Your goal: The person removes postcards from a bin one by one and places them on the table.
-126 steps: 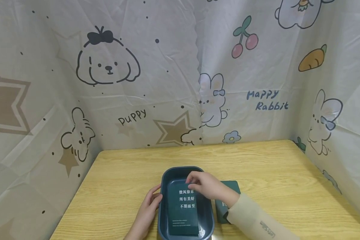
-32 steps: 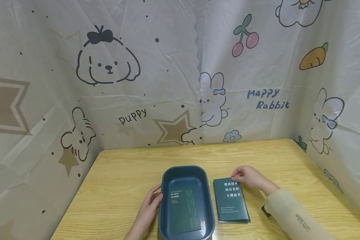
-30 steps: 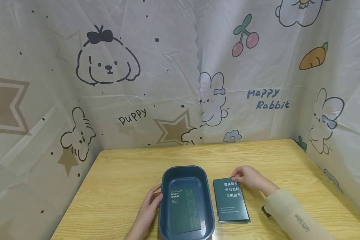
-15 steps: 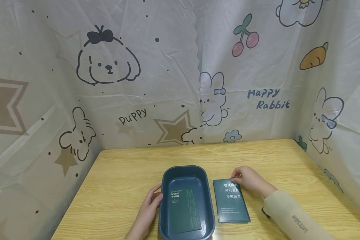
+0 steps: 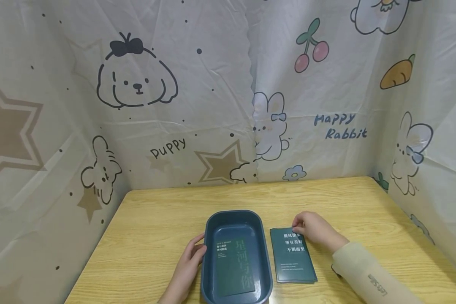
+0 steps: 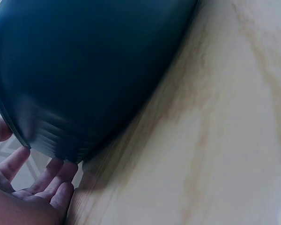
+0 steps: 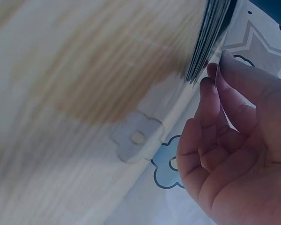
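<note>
A dark blue tray [image 5: 267,270] stands near the table's front edge. Inside it lies a dark green card [image 5: 229,270] printed with large green characters. My left hand [image 5: 188,264] rests against the tray's left side, its fingertips touching the outer wall in the left wrist view. Right of the tray is a stack of cards [image 7: 210,37]; its top card [image 5: 294,259] is green with three lines of white characters. My right hand [image 5: 314,228] is at the stack's far edge, thumb and forefinger pinching the top card's edge. The stack's lower cards are mostly hidden from above.
A yellow wood-grain table [image 5: 167,223] carries everything. A pale curtain [image 5: 213,84] with cartoon drawings hangs along the back and both sides. A dark object [image 5: 335,270] shows partly beneath my right sleeve.
The three-line card has gone from over the tray to the stack on the right, in my right hand. It has since settled squarer on the stack. My left hand has stayed put.
</note>
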A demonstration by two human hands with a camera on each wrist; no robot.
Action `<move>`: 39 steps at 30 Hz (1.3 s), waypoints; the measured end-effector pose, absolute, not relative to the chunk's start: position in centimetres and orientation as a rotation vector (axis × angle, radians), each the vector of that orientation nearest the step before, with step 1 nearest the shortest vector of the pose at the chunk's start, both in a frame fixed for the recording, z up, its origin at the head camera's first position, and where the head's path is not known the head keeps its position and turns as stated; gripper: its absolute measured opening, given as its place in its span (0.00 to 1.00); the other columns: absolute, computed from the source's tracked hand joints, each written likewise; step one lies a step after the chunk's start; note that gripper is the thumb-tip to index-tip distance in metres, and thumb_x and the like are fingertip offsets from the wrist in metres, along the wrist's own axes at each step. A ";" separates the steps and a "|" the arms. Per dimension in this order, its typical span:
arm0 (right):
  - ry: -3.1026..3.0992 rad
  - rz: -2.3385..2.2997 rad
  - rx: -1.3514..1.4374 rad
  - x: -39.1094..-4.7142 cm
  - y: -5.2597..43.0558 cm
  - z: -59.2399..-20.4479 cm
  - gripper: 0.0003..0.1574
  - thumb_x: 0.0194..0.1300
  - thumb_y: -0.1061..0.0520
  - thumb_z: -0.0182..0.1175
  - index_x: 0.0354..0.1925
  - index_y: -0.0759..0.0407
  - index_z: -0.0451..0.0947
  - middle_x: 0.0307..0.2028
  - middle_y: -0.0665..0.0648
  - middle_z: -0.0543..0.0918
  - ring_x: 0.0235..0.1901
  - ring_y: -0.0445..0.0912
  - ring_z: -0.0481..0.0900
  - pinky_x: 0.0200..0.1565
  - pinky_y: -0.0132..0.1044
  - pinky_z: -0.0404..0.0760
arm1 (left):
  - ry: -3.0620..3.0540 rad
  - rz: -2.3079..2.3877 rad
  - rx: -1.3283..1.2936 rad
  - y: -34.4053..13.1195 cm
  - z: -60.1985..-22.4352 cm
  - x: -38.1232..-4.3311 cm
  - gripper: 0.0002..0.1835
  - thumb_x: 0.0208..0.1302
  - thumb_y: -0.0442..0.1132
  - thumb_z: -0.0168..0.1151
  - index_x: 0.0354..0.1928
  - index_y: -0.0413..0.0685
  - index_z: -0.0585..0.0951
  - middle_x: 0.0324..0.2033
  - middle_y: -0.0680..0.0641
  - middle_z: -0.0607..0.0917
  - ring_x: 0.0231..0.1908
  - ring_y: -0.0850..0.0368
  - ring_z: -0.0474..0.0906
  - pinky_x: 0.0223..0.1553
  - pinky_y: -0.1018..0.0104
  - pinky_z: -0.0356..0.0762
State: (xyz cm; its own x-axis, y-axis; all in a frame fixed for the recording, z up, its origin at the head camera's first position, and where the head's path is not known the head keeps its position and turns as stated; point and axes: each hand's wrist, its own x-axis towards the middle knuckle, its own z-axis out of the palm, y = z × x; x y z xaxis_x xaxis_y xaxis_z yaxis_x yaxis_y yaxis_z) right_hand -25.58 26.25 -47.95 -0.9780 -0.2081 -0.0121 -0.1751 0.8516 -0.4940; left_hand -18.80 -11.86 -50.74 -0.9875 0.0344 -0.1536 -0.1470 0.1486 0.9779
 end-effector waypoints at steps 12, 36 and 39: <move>2.993 -0.740 -0.310 -25.5 26.2 -48.1 0.05 0.64 0.61 0.71 0.35 0.55 0.82 0.26 0.48 0.76 0.29 0.43 0.72 0.34 0.37 0.73 | 2.263 1.961 -0.103 -11.9 -50.7 -18.8 0.30 0.80 0.51 0.52 0.76 0.46 0.66 0.61 0.37 0.80 0.54 0.50 0.81 0.63 0.47 0.77; 3.083 -0.625 -0.359 -25.6 26.2 -48.8 0.08 0.60 0.59 0.74 0.35 0.54 0.83 0.31 0.49 0.77 0.32 0.43 0.74 0.40 0.42 0.79 | 2.258 1.961 -0.094 -12.1 -51.0 -18.8 0.30 0.80 0.51 0.52 0.76 0.46 0.66 0.61 0.37 0.79 0.53 0.51 0.81 0.62 0.47 0.77; 3.083 -0.616 -0.353 -25.5 26.2 -48.7 0.08 0.61 0.59 0.74 0.36 0.54 0.83 0.32 0.49 0.77 0.33 0.43 0.74 0.40 0.42 0.79 | 2.260 1.961 -0.094 -12.1 -51.0 -18.8 0.30 0.80 0.51 0.52 0.76 0.47 0.66 0.61 0.37 0.79 0.54 0.51 0.81 0.62 0.47 0.77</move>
State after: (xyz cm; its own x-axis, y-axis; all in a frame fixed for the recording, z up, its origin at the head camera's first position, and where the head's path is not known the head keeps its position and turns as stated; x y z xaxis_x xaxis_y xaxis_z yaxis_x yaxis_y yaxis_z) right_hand -25.46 26.16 -48.67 -0.9749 -0.2129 0.0653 -0.2217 0.8992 -0.3771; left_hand -18.75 -12.08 -50.96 -0.9871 0.0494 -0.1520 -0.1435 0.1445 0.9791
